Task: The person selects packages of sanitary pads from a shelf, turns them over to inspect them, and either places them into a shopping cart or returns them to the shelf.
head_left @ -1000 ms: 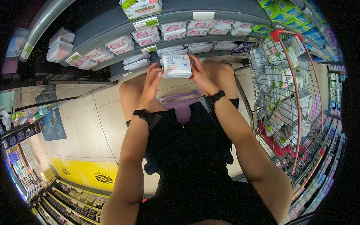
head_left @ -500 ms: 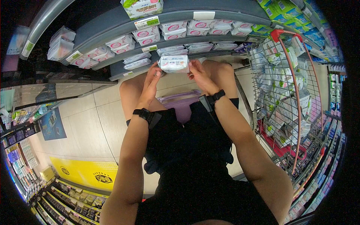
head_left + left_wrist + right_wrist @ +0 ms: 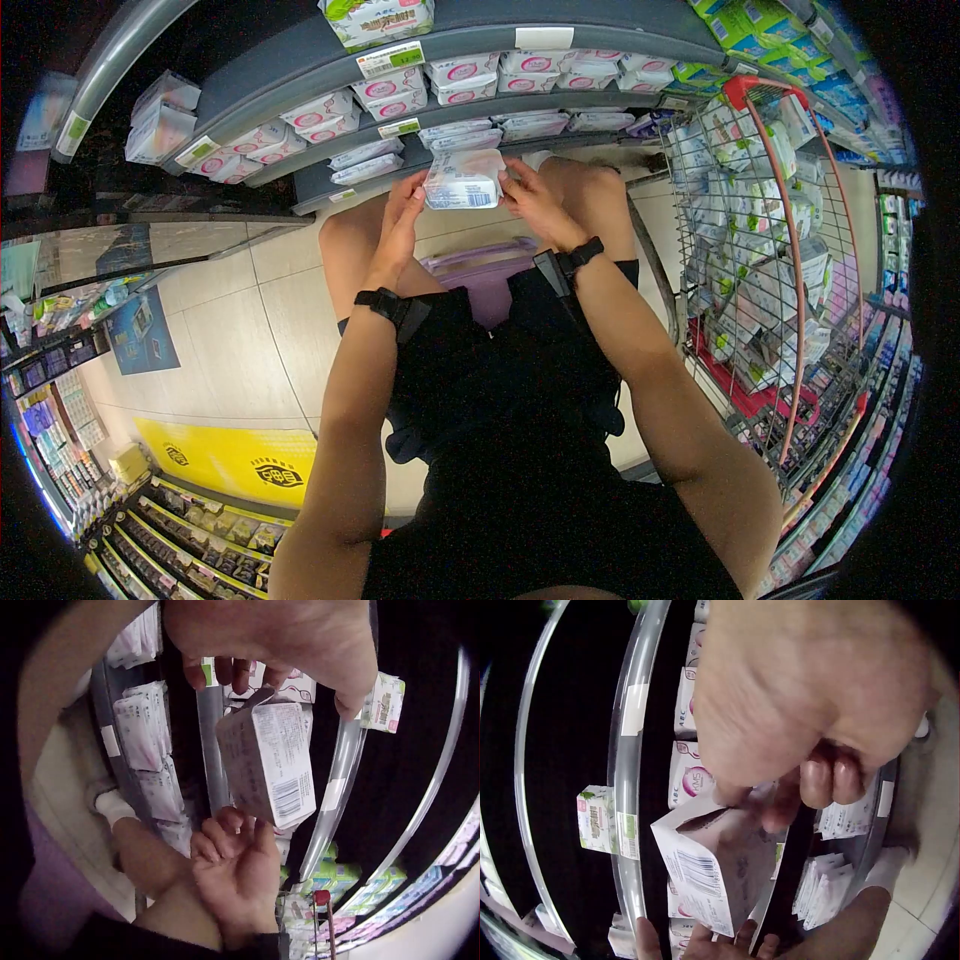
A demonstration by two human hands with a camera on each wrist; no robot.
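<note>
A white package (image 3: 464,182) is held between both hands in front of the knees. Its barcode face shows in the left wrist view, where the package (image 3: 271,769) is tilted. The left hand (image 3: 402,222) grips the package's left end with thumb and fingers. At the right end the right hand (image 3: 536,205) pinches it, the other fingers curled. In the right wrist view the package (image 3: 705,870) has a folded end flap near the right hand (image 3: 810,697).
Shelves (image 3: 470,45) of white packs with pink ovals run across the front. A wire cart (image 3: 765,250) with a red-cornered rim, loaded with packs, stands at the right. Purple stool (image 3: 490,295) between the legs; yellow floor sign (image 3: 225,455) at the lower left.
The package has been turned over between the hands, from a printed face to a narrow side and now to a barcode face. Both hands stay in nearly the same place.
</note>
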